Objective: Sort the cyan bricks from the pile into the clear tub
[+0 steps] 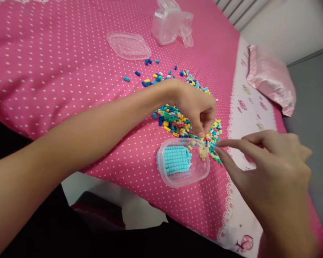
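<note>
A heap of tiny coloured toy bricks [174,120] is spread over the pink bedding. My left hand [197,109] reaches into the heap, its thumb and index fingertips pressed together; whatever is between them is hidden. From the right comes my right hand [269,168], thumb and forefinger pinching what looks like a small light-blue brick at the heap's edge. Just in front of the heap, below my left hand, stands a clear plastic tub [184,182]. Inside it lies a light-blue studded block [177,160] of joined bricks, with a few yellowish pieces at the tub's far right.
Behind the heap lie a clear lid [129,46] and a clear plastic container [168,27] with an open flap. Stray blue bricks [137,73] are scattered left of the heap. A pink satin pillow [271,79] rests at the right. The bed's edge runs along the front.
</note>
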The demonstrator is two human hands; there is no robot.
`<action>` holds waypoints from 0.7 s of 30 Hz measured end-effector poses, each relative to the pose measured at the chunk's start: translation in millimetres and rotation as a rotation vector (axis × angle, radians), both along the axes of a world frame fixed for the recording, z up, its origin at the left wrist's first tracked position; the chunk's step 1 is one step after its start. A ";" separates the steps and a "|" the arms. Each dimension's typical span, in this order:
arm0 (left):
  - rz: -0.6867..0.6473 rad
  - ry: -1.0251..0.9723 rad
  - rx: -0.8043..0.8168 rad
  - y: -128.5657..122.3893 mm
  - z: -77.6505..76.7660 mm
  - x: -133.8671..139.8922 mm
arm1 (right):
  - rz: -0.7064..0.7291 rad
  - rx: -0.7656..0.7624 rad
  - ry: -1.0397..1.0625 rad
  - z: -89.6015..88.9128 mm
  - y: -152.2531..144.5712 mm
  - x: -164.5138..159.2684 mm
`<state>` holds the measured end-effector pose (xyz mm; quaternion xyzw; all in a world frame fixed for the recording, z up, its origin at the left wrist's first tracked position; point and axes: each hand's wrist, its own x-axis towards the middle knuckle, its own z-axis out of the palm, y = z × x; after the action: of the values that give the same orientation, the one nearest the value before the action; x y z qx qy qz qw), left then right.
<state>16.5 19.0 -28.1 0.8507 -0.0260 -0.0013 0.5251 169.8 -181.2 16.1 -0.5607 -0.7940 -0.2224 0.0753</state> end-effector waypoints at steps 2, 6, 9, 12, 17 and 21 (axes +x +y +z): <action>0.034 -0.042 0.007 -1.7 1.8 0.6 | -0.063 0.003 0.192 -4.0 3.7 4.9; 0.057 -0.085 0.027 -5.2 2.4 4.2 | -0.115 0.018 0.413 -17.1 14.9 4.4; 0.051 -0.082 0.023 -7.1 3.7 5.5 | -0.100 0.024 0.432 -23.2 21.2 -0.9; 0.064 -0.077 0.020 -6.8 6.9 4.1 | -0.097 0.026 0.431 -23.2 23.2 -4.1; 0.179 -0.097 0.110 5.2 5.6 -0.7 | -0.105 -0.026 0.389 -17.0 14.7 -8.5; 0.239 -0.138 0.210 17.5 -2.8 -2.3 | -0.102 -0.020 0.183 -24.5 5.9 -23.4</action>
<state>14.1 36.5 -30.8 0.8959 0.0394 0.1168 0.4269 146.3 -175.4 -8.5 -0.6191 -0.7565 -0.1659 0.1304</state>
